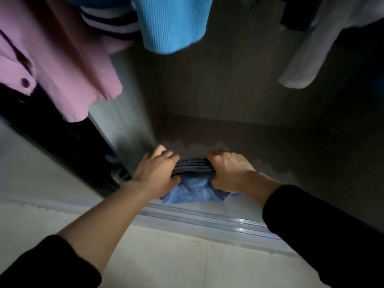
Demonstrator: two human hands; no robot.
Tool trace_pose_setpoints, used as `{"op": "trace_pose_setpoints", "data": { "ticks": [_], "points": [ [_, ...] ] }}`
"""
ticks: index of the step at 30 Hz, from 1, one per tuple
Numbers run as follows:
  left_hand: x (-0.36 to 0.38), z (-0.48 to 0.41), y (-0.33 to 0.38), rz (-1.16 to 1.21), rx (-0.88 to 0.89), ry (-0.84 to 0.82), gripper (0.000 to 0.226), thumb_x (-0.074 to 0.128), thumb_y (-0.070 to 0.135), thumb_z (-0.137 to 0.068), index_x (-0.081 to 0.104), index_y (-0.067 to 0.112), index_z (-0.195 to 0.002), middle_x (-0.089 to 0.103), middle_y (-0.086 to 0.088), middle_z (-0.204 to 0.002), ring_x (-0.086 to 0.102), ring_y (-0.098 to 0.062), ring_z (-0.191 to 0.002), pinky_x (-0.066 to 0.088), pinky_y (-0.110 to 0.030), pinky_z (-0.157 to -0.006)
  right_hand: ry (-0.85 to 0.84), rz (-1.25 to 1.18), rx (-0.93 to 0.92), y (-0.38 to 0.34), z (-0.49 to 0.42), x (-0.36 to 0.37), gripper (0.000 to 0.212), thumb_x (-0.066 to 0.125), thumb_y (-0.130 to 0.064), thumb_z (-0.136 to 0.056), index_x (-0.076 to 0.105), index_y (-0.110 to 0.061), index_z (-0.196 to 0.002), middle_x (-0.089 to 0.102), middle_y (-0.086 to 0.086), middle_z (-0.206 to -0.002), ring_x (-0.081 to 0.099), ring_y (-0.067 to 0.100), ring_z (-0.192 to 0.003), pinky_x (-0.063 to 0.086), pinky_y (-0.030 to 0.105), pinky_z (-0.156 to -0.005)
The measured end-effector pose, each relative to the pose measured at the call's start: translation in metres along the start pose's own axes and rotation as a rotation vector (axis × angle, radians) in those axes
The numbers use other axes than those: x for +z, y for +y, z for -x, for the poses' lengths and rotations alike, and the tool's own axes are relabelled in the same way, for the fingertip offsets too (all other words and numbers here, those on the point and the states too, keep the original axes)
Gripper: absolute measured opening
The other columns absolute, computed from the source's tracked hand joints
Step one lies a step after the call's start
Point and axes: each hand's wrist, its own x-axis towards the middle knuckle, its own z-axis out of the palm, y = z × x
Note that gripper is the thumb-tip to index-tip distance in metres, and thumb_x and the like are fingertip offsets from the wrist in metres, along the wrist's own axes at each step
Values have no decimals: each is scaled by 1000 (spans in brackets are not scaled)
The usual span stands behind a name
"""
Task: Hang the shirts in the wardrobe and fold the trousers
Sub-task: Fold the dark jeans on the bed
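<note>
While both hands, the left hand (156, 170) and right hand (227, 168), clench a folded blue garment (193, 189) low over the dark wardrobe floor (270, 142), an uneven release risks unfolding it. Hanging shirts (173, 21) overhead may snag.
</note>
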Motion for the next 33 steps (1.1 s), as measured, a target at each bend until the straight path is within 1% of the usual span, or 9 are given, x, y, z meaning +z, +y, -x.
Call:
{"op": "trace_pose_setpoints", "data": {
  "ticks": [5,8,11,13,17,19,23,28,33],
  "points": [
    [49,-60,-33,-40,-1,309,40,59,38,-77,58,19,-112,60,1,-113,40,-24,-119,39,-41,-90,211,127,-2,15,-61,37,46,61,-23,-78,47,-15,-121,54,5,-121,46,27,-119,42,34,-74],
    [86,-76,-44,-70,-28,404,41,68,28,-74,59,16,-112,56,-4,-116,41,-29,-116,38,-43,-86,390,264,-64,19,-84,86,53,73,-14,-67,55,-8,-117,61,8,-107,56,31,-105,40,32,-57],
    [135,-73,-43,-113,-83,268,38,70,24,-75,57,17,-110,43,-6,-120,38,-28,-113,37,-40,-83,410,332,-116,19,-87,150,56,86,-8,-42,68,-4,-94,66,10,-80,64,31,-73,43,27,-42],
    [170,-66,-40,-136,-139,114,36,66,26,-82,53,20,-115,40,-4,-122,42,-27,-115,41,-39,-83,349,383,-168,18,-85,191,51,87,-9,-42,69,-8,-90,65,9,-84,62,29,-73,45,28,-48],
    [201,-64,-41,-120,-171,28,39,58,25,-91,43,22,-126,43,-2,-124,54,-25,-112,48,-37,-77,237,335,-54,18,-85,217,57,84,-9,-45,68,-14,-100,56,15,-98,57,32,-73,46,35,-52],
    [200,-78,-47,-124,-168,48,37,57,25,-91,44,20,-126,51,-3,-123,56,-27,-111,48,-38,-78,167,235,66,16,-93,205,70,79,-4,-60,58,-17,-126,55,22,-108,61,35,-65,43,35,-46],
    [205,-113,-59,-107,-211,55,38,54,8,-91,44,12,-127,62,-10,-117,60,-32,-106,48,-40,-75,65,137,162,17,-118,197,84,49,8,-87,6,-21,-153,27,25,-142,62,38,-94,40,38,-63],
    [220,-144,-73,53,-232,78,59,51,12,-90,31,9,-146,52,-16,-133,55,-36,-114,48,-42,-89,50,41,168,27,-151,215,94,52,7,-86,-9,-16,-153,20,19,-147,38,35,-128,47,37,-90],
    [233,-167,-93,128,-229,-5,76,51,22,-92,7,9,-152,32,-20,-147,34,-37,-130,35,-39,-104,111,-101,114,35,-183,228,82,49,-22,-96,-9,-14,-153,23,13,-145,32,31,-131,41,37,-99]
  ]
}}
